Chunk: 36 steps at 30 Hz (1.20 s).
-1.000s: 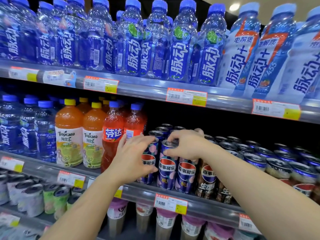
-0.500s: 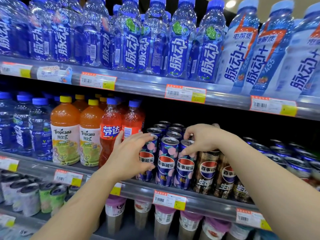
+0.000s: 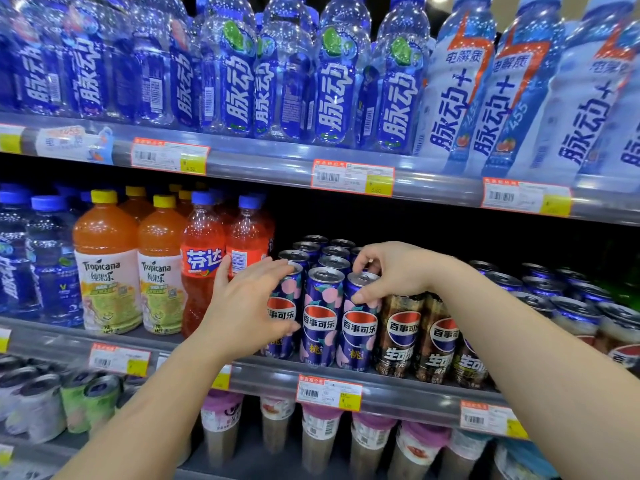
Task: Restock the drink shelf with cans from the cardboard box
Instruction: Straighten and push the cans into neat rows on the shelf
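Note:
Three blue peach Pepsi cans stand in the front row of the middle shelf (image 3: 398,389), with more blue cans behind them. My left hand (image 3: 242,306) cups the left side of the leftmost blue can (image 3: 282,315), thumb across its front. My right hand (image 3: 394,271) reaches over from the right, with its fingertips on the lid and its thumb on the front of the rightmost blue can (image 3: 360,327). Between the two hands the middle blue can (image 3: 320,320) stands untouched. The cardboard box is out of sight.
Brown Pepsi cans (image 3: 403,337) stand right of the blue ones, with more cans further right. Red Fanta bottles (image 3: 201,271) and Tropicana bottles (image 3: 107,271) stand close on the left. Blue water bottles fill the upper shelf (image 3: 277,164). Cups and cans sit on the shelf below.
My right hand has shifted from the middle blue can to the rightmost one. My left hand has stayed at the leftmost can. The camera has moved closer and slightly right.

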{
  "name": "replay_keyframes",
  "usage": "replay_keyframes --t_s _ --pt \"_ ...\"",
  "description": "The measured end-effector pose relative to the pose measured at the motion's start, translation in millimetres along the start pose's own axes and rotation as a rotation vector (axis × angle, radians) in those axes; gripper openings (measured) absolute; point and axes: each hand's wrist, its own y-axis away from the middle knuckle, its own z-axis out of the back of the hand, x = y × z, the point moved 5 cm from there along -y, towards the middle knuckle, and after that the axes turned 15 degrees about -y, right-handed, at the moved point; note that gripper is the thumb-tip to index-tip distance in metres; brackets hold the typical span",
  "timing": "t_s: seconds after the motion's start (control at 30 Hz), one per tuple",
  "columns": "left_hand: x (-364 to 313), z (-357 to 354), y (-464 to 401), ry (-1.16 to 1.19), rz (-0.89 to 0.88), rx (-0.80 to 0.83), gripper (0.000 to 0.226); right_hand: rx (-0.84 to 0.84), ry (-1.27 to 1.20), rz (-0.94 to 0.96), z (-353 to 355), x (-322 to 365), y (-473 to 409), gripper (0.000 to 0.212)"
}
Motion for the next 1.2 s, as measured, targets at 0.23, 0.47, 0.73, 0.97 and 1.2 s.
replay_keyframes --t_s 0.23,0.47,0.73,0.97,1.2 --pt "4 -4 2 -0.067 -0.046 -0.054 0.09 -0.102 0.095 0.003 -14 17 -2 0.082" --pt "7 -10 0 -0.162 -0.067 -0.138 0.085 -0.153 0.288 0.086 -37 35 -1 0.069" --pt "8 -13 0 -0.162 -0.058 -0.167 0.084 -0.221 0.241 0.112 -41 32 6 0.068" --pt "6 -13 2 -0.108 -0.039 -0.144 0.083 -0.231 0.262 0.124 -42 32 8 0.068" --pt "7 -4 10 0.232 0.083 -0.144 0.087 -0.341 0.198 0.205 -31 32 28 0.071"
